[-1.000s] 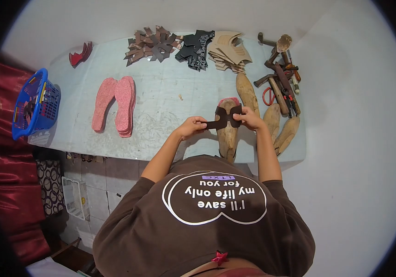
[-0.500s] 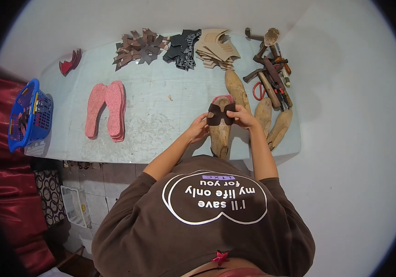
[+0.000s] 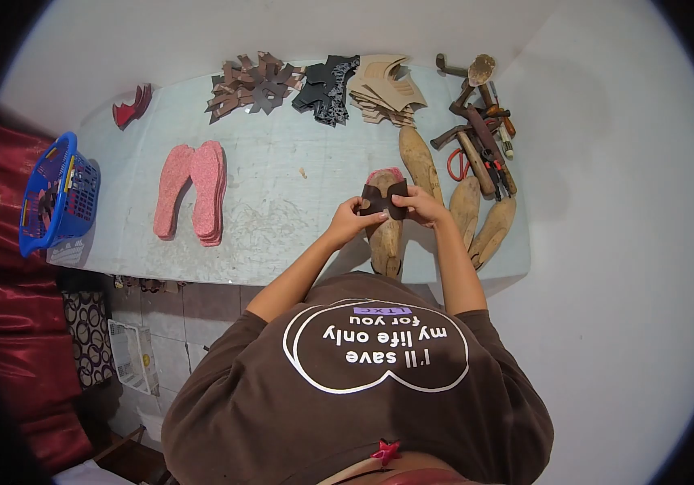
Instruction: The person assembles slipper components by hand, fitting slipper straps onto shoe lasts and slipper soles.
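A wooden shoe last [image 3: 385, 246] stands on the table close to my body, its wide end towards me. The edge of a pink insole [image 3: 395, 172] shows at its far end. Across the last lies a dark brown shoe upper piece [image 3: 373, 197] with cut-out notches. My left hand [image 3: 349, 220] pinches the left side of this piece, its thumb along the near edge. On the opposite side, my right hand [image 3: 423, 206] grips the piece between thumb and fingers. Whether the piece touches the last all along is hidden.
More wooden lasts [image 3: 464, 206] lie right, below hammers [image 3: 473, 153], pincers and red-handled scissors [image 3: 459, 164]. Pink insoles [image 3: 208, 190] are stacked left. Brown [image 3: 258, 87], black [image 3: 327, 89] and beige cut pieces [image 3: 383, 87] line the back. A blue basket [image 3: 60, 198] stands far left.
My left hand has shifted its grip, with the thumb now across the near edge of the brown piece. The piece looks more bent and tilted. The whole view has shifted slightly.
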`<control>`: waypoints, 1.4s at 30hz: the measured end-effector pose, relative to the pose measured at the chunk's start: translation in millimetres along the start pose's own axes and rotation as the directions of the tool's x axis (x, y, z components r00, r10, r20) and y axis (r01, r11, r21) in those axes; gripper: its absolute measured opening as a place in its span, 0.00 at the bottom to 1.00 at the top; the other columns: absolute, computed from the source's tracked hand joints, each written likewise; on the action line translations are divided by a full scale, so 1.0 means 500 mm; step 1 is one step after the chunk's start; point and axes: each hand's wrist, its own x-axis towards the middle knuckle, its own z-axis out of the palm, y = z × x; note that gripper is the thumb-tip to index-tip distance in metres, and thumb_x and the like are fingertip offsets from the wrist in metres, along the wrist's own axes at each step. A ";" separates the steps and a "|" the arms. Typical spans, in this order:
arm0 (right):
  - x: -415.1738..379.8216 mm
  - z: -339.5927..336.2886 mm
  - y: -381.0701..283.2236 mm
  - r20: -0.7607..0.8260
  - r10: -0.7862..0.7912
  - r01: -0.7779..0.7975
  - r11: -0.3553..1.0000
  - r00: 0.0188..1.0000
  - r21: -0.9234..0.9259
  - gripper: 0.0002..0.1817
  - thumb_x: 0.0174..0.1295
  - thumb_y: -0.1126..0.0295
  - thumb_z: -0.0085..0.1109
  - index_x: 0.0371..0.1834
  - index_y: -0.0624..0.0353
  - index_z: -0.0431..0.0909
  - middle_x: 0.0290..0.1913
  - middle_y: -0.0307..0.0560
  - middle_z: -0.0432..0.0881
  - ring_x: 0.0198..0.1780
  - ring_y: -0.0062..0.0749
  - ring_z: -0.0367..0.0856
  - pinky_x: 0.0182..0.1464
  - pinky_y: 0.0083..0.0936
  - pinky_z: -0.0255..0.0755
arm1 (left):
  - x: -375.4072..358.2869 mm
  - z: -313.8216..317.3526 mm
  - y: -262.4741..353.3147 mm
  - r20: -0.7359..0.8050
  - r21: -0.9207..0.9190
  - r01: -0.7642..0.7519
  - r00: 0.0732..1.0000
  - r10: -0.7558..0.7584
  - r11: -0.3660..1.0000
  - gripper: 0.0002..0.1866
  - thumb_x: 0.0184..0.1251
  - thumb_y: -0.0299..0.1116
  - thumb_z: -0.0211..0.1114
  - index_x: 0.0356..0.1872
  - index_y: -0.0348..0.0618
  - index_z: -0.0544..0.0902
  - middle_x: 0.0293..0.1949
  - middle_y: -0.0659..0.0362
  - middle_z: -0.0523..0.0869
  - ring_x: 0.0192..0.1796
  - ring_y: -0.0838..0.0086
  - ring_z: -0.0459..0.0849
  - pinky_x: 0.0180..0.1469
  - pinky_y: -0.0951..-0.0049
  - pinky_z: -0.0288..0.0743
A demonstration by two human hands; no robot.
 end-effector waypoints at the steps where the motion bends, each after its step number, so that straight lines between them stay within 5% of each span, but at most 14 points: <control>1: 0.000 0.006 -0.004 0.002 -0.001 0.001 1.000 1.000 0.000 0.22 0.53 0.65 0.63 0.49 0.61 0.72 0.43 0.41 0.77 0.44 0.26 0.75 0.47 0.27 0.72 | 0.001 0.000 -0.002 -0.044 -0.046 -0.013 0.999 0.011 0.999 0.25 0.48 0.34 0.71 0.48 0.37 0.72 0.42 0.58 0.79 0.47 0.76 0.76 0.50 0.74 0.69; 5: 0.000 0.025 -0.018 0.031 0.005 -0.004 0.999 1.000 -0.045 0.22 0.53 0.64 0.63 0.50 0.62 0.72 0.44 0.41 0.77 0.45 0.26 0.75 0.49 0.28 0.71 | 0.006 -0.013 0.005 -0.141 -0.013 -0.075 0.987 0.072 0.997 0.27 0.45 0.34 0.73 0.47 0.35 0.73 0.40 0.57 0.79 0.43 0.75 0.77 0.46 0.76 0.72; 7: 0.010 0.028 -0.018 0.053 0.006 -0.003 0.998 0.999 -0.057 0.23 0.53 0.63 0.62 0.50 0.62 0.72 0.44 0.42 0.77 0.45 0.26 0.75 0.49 0.28 0.70 | 0.006 -0.028 0.018 0.072 -0.020 -0.019 0.997 0.021 1.000 0.28 0.49 0.33 0.71 0.51 0.38 0.70 0.44 0.59 0.77 0.47 0.74 0.76 0.48 0.73 0.72; 13: 0.017 0.054 -0.030 0.100 -0.002 0.011 0.996 0.995 -0.091 0.20 0.55 0.65 0.61 0.49 0.62 0.72 0.44 0.41 0.77 0.44 0.25 0.75 0.47 0.27 0.71 | 0.001 -0.059 0.018 0.183 -0.141 0.148 0.976 -0.121 0.979 0.28 0.51 0.32 0.69 0.54 0.41 0.68 0.47 0.59 0.76 0.47 0.73 0.76 0.50 0.68 0.72; 28: 0.050 0.072 -0.029 0.171 0.014 0.019 0.981 0.985 -0.194 0.30 0.51 0.66 0.64 0.56 0.66 0.66 0.47 0.50 0.76 0.46 0.32 0.76 0.47 0.30 0.71 | -0.009 -0.088 -0.014 0.184 -0.215 0.154 0.976 -0.114 0.964 0.28 0.53 0.30 0.67 0.56 0.45 0.66 0.48 0.62 0.76 0.49 0.75 0.75 0.50 0.70 0.71; 30: 0.051 0.082 -0.024 0.038 0.011 -0.004 0.983 0.999 -0.184 0.42 0.45 0.63 0.69 0.62 0.66 0.56 0.47 0.56 0.76 0.47 0.36 0.76 0.46 0.31 0.72 | -0.018 -0.092 -0.013 0.172 -0.230 0.150 0.979 -0.112 0.961 0.28 0.53 0.30 0.67 0.55 0.45 0.66 0.47 0.62 0.76 0.49 0.76 0.75 0.49 0.70 0.72; 33: 0.064 0.094 -0.015 -0.101 0.027 -0.055 0.954 0.995 -0.295 0.44 0.45 0.64 0.70 0.63 0.63 0.54 0.42 0.52 0.77 0.43 0.32 0.78 0.39 0.25 0.73 | -0.024 -0.102 -0.028 0.152 -0.248 0.133 0.984 -0.097 0.959 0.26 0.53 0.31 0.68 0.53 0.44 0.67 0.45 0.63 0.77 0.47 0.77 0.76 0.48 0.72 0.72; 37: 0.068 0.109 -0.006 -0.111 -0.019 -0.024 0.930 0.994 -0.366 0.47 0.43 0.63 0.71 0.64 0.63 0.52 0.41 0.51 0.77 0.40 0.31 0.78 0.38 0.27 0.73 | -0.030 -0.121 -0.058 0.114 -0.257 0.123 0.989 -0.096 0.958 0.25 0.53 0.31 0.68 0.51 0.45 0.68 0.43 0.64 0.77 0.45 0.79 0.76 0.45 0.74 0.72; 39: 0.067 0.114 0.002 -0.080 -0.065 0.025 0.903 0.995 -0.428 0.52 0.42 0.55 0.71 0.66 0.64 0.48 0.45 0.59 0.74 0.44 0.36 0.76 0.41 0.28 0.72 | -0.032 -0.126 -0.069 0.097 -0.279 0.120 0.991 -0.096 0.953 0.24 0.53 0.32 0.68 0.50 0.46 0.68 0.43 0.65 0.77 0.45 0.79 0.75 0.45 0.73 0.72; 42: 0.059 0.116 0.028 -0.186 -0.092 0.032 0.952 0.978 -0.303 0.42 0.52 0.51 0.62 0.63 0.65 0.54 0.43 0.54 0.75 0.40 0.33 0.75 0.39 0.26 0.72 | -0.042 -0.133 -0.083 0.051 -0.324 0.122 0.992 -0.111 0.938 0.24 0.53 0.32 0.68 0.51 0.47 0.69 0.43 0.65 0.77 0.44 0.79 0.75 0.45 0.72 0.72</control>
